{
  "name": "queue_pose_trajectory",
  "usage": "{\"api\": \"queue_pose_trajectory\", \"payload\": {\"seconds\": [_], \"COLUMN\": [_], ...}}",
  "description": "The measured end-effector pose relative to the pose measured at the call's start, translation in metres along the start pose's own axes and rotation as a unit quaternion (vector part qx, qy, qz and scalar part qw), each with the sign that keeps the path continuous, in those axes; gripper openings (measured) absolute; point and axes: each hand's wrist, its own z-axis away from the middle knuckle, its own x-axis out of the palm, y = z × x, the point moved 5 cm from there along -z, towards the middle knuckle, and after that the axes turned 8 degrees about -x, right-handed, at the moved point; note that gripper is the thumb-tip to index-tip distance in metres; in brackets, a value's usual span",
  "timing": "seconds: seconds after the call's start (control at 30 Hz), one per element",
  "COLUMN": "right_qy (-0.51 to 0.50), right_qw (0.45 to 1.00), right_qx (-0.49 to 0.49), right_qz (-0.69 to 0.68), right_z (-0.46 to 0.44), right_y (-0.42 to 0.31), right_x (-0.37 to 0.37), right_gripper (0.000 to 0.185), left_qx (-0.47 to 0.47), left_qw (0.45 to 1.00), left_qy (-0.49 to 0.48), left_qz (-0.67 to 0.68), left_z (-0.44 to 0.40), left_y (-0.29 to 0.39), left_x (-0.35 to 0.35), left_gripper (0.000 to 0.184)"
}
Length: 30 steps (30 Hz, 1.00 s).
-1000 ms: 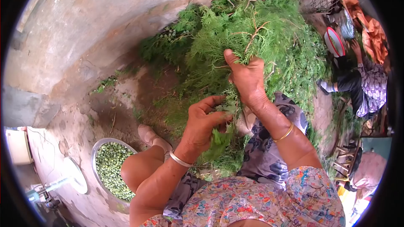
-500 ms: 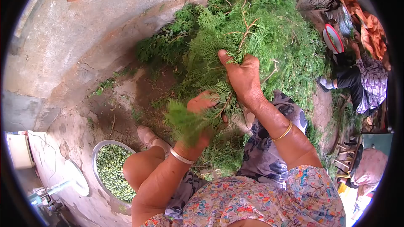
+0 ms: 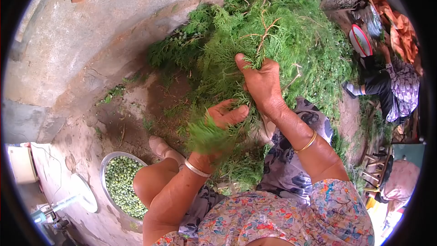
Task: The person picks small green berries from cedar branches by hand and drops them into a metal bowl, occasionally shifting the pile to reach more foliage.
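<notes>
My right hand (image 3: 263, 79) is closed around a leafy evergreen branch (image 3: 266, 34), thumb pointing up along it. The branch's bare brown twigs fork above the fist, and its green sprays hang below. Just under it, my left hand (image 3: 223, 114) has its fingers curled and its thumb bent toward them among the foliage. Whatever sits between those fingertips is too small to make out. A motion-blurred green spray (image 3: 207, 134) covers the left palm and wrist. To the left, a metal basin (image 3: 104, 173) holds many small pale green cones or berries (image 3: 122, 184).
A large heap of evergreen cuttings (image 3: 309, 50) lies ahead against the wall (image 3: 114, 23). Another person (image 3: 403, 86) sits at right beside a red-rimmed white basin (image 3: 360, 41). A standing fan (image 3: 83, 193) is at lower left; a wooden chair (image 3: 375, 173) stands at right.
My left hand has turned, and its thumb has risen from below the spray to show in front, nearer my right hand. The loose spray has swung slightly right. My right hand stays almost still.
</notes>
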Motion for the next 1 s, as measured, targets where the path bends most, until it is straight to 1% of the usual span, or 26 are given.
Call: {"api": "queue_pose_trajectory", "payload": {"seconds": [0.07, 0.1, 0.13, 0.17, 0.2, 0.23, 0.27, 0.3, 0.37, 0.4, 0.43, 0.47, 0.5, 0.57, 0.6, 0.63, 0.67, 0.7, 0.73, 0.77, 0.8, 0.83, 0.87, 0.93, 0.97, 1.0], "right_qy": [-0.015, -0.030, -0.030, -0.042, -0.054, -0.053, -0.047, -0.040, -0.033, -0.025, -0.017, -0.016, -0.014, 0.009, 0.033, 0.031, 0.028, 0.034, 0.040, 0.006, 0.005, 0.020, 0.036, 0.018, -0.028, -0.073], "right_qw": [1.000, 0.999, 0.999, 0.998, 0.994, 0.994, 0.991, 0.987, 0.981, 0.978, 0.974, 0.974, 0.972, 0.967, 0.963, 0.981, 0.980, 0.996, 0.998, 0.993, 0.993, 0.981, 0.962, 0.967, 0.968, 0.966], "right_qx": [0.015, 0.030, 0.030, -0.007, -0.043, -0.043, -0.063, -0.084, -0.105, -0.133, -0.161, -0.161, -0.148, -0.143, -0.149, -0.106, -0.110, -0.047, 0.018, 0.065, 0.064, 0.130, 0.194, 0.193, 0.205, 0.216], "right_qz": [-0.005, -0.010, -0.010, 0.035, 0.081, 0.080, 0.106, 0.131, 0.157, 0.159, 0.162, 0.162, 0.182, 0.211, 0.220, 0.161, 0.162, 0.064, -0.034, -0.096, -0.097, -0.143, -0.188, -0.165, -0.143, -0.121], "right_z": [0.003, 0.005, 0.005, 0.005, 0.006, 0.006, 0.005, 0.004, 0.003, 0.003, 0.002, 0.001, -0.002, -0.017, -0.024, -0.025, -0.026, -0.026, -0.025, -0.021, -0.017, -0.012, -0.006, -0.005, -0.008, -0.008], "right_y": [-0.005, -0.005, -0.003, -0.003, -0.002, 0.000, -0.001, -0.002, -0.005, -0.009, -0.013, -0.012, -0.010, -0.009, -0.011, -0.010, -0.007, 0.005, 0.015, 0.011, -0.001, -0.008, -0.013, -0.017, -0.009, -0.004], "right_x": [0.000, 0.001, 0.002, 0.003, 0.005, 0.005, 0.005, 0.005, 0.005, 0.006, 0.006, 0.006, 0.004, -0.005, -0.011, -0.017, -0.017, -0.019, -0.018, -0.013, -0.011, -0.008, -0.006, -0.007, -0.002, 0.001], "right_gripper": [0.020, 0.022, 0.022, 0.024, 0.025, 0.025, 0.024, 0.022, 0.021, 0.017, 0.014, 0.014, 0.013, 0.012, 0.013, 0.020, 0.020, 0.021, 0.021, 0.021, 0.021, 0.023, 0.025, 0.026, 0.027, 0.027], "left_qx": [0.031, 0.031, 0.028, 0.025, 0.025, 0.011, -0.002, -0.003, 0.125, 0.125, 0.228, 0.323, 0.324, 0.447, 0.447, 0.329, 0.202, 0.104, 0.107, 0.079, 0.049, 0.018, 0.019, 0.032, 0.048, 0.048], "left_qw": [0.999, 0.999, 0.999, 0.995, 0.995, 0.998, 0.998, 0.998, 0.991, 0.991, 0.955, 0.888, 0.888, 0.761, 0.761, 0.862, 0.936, 0.990, 0.990, 0.994, 0.976, 0.970, 0.970, 0.970, 0.982, 0.982], "left_qy": [0.007, 0.007, 0.017, 0.027, 0.027, 0.044, 0.061, 0.061, 0.033, 0.033, 0.101, 0.165, 0.164, 0.181, 0.176, 0.141, 0.106, 0.040, 0.043, 0.017, -0.011, -0.131, -0.131, -0.153, -0.092, -0.091], "left_qz": [-0.004, -0.004, 0.042, 0.089, 0.088, 0.034, -0.019, -0.019, -0.032, -0.032, -0.159, -0.282, -0.282, -0.434, -0.436, -0.359, -0.269, -0.083, -0.080, 0.068, 0.214, 0.206, 0.206, 0.184, 0.159, 0.159], "left_z": [0.002, 0.001, 0.000, 0.001, 0.005, 0.011, 0.015, 0.014, 0.015, 0.012, 0.015, 0.022, 0.026, 0.051, 0.056, 0.051, 0.046, 0.035, 0.029, 0.022, 0.015, 0.012, 0.012, 0.015, 0.017, 0.018], "left_y": [0.008, 0.008, 0.008, 0.011, 0.016, 0.022, 0.025, 0.023, 0.025, 0.021, 0.026, 0.034, 0.034, 0.046, 0.050, 0.050, 0.044, 0.036, 0.036, 0.032, 0.027, 0.027, 0.027, 0.028, 0.029, 0.027], "left_x": [0.003, 0.001, -0.004, -0.007, -0.008, -0.010, -0.011, -0.009, 0.000, 0.000, -0.001, 0.002, 0.002, 0.017, 0.018, 0.008, 0.000, -0.012, -0.018, -0.023, -0.028, -0.031, -0.029, -0.019, -0.016, -0.010], "left_gripper": [0.021, 0.021, 0.022, 0.022, 0.022, 0.021, 0.019, 0.019, 0.015, 0.015, 0.014, 0.013, 0.013, 0.014, 0.014, 0.014, 0.014, 0.017, 0.017, 0.019, 0.021, 0.027, 0.027, 0.029, 0.022, 0.022]}}
